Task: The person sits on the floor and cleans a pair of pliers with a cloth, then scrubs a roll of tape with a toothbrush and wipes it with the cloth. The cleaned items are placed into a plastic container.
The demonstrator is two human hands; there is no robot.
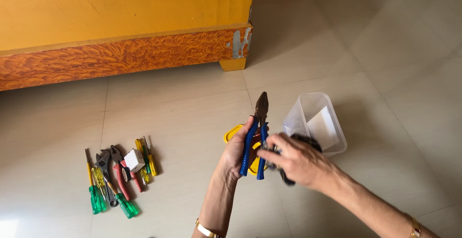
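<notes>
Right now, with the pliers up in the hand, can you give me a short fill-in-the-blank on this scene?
1. The left hand holds pliers with ____ handles.
2. The clear plastic container lies on the tiled ____.
3. The heap of screwdrivers lies to the person's ____.
4. Under the pliers shows a ____ lid.

Missing words: blue; floor; left; yellow

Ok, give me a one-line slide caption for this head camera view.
Left hand holds blue-handled pliers upright; right hand grips a dark tool beside a clear plastic box.
</notes>
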